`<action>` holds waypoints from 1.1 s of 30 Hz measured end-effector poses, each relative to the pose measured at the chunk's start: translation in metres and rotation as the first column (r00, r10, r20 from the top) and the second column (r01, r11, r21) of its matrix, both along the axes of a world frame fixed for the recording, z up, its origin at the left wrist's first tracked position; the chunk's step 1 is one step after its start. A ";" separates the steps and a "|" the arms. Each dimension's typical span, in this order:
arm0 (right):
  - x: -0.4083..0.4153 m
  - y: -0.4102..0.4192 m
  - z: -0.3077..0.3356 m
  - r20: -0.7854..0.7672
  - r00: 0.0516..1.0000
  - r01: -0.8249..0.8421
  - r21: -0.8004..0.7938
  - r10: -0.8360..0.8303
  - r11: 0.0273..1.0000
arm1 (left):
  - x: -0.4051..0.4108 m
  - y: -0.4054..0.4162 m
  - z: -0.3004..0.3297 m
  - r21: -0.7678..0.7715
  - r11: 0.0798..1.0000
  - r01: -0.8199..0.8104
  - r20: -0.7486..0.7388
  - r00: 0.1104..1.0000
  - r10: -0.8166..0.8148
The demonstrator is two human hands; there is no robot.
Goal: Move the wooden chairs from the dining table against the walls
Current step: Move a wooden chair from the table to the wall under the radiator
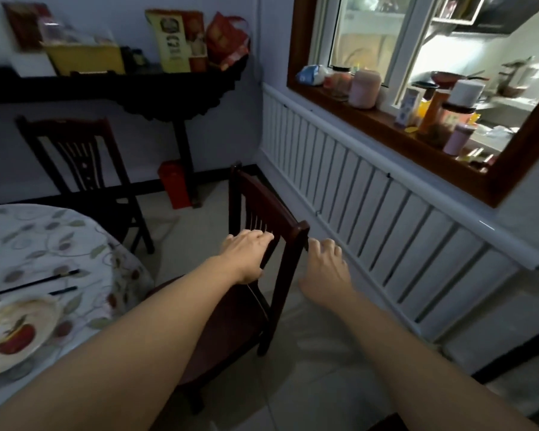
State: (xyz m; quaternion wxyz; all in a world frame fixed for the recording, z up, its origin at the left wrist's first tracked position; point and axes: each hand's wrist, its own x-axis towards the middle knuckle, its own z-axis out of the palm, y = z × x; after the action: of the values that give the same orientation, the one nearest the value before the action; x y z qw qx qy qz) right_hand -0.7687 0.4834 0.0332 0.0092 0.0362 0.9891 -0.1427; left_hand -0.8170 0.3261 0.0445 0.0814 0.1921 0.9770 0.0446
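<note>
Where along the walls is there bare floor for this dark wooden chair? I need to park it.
Bare pale floor runs along the white slatted radiator, right of the held dark wooden chair. The far corner is tighter: a red box and the black console table's leg border it, and a second dark chair stands left.

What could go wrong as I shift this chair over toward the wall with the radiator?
Only the left hand grips the chair, on its top rail; the right hand is beside the corner post, seemingly not holding, so the chair may twist or tip. The radiator runs close along that wall, so the backrest or your knuckles could knock it. The table edge sits just left with a plate and chopsticks; a swinging chair leg could jolt it.
</note>
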 end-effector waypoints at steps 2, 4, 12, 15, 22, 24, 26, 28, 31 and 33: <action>-0.019 -0.008 -0.002 0.005 1.000 -0.011 -0.006 0.011 1.000 | -0.014 -0.009 -0.005 0.005 1.000 -0.022 0.013 1.000 0.022; -0.041 -0.014 -0.004 0.016 1.000 -0.013 -0.006 0.013 1.000 | -0.032 -0.014 -0.009 0.015 0.999 -0.039 0.022 0.999 0.038; -0.158 -0.019 -0.017 0.064 0.997 -0.028 -0.057 0.032 0.998 | -0.138 -0.009 -0.018 -0.016 0.998 -0.062 0.026 0.998 0.062; -0.198 -0.017 -0.025 0.108 0.994 -0.028 -0.054 0.034 0.998 | -0.177 -0.001 -0.025 -0.004 0.997 -0.071 0.021 0.997 0.072; -0.260 -0.021 -0.053 0.198 0.980 0.004 -0.020 0.000 1.000 | -0.250 0.012 -0.049 -0.064 0.998 -0.013 0.060 0.998 0.017; -0.271 -0.024 -0.062 0.200 0.980 0.007 0.013 -0.009 1.000 | -0.269 0.015 -0.057 -0.096 0.994 0.045 0.044 0.998 -0.041; -0.280 -0.027 -0.070 0.205 0.977 0.049 0.049 -0.058 0.998 | -0.287 0.018 -0.066 -0.138 0.983 0.121 0.045 0.992 -0.116; -0.285 -0.031 -0.076 0.213 0.969 0.111 0.082 -0.127 0.990 | -0.303 0.021 -0.075 -0.191 0.961 0.200 0.024 0.980 -0.199; -0.291 -0.039 -0.087 0.212 0.954 0.190 0.118 -0.212 0.975 | -0.326 0.022 -0.087 -0.217 0.931 0.295 -0.057 0.948 -0.314; -0.289 -0.043 -0.091 0.172 0.949 0.243 0.130 -0.263 0.961 | -0.334 0.018 -0.091 -0.208 0.911 0.355 -0.101 0.919 -0.381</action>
State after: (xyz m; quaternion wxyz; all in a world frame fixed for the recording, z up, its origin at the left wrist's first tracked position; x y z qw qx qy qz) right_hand -1.0582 0.4402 -0.0578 0.0820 0.1766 0.9772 -0.0852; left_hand -1.1515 0.3445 -0.0465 0.0374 0.3674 0.9262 -0.0762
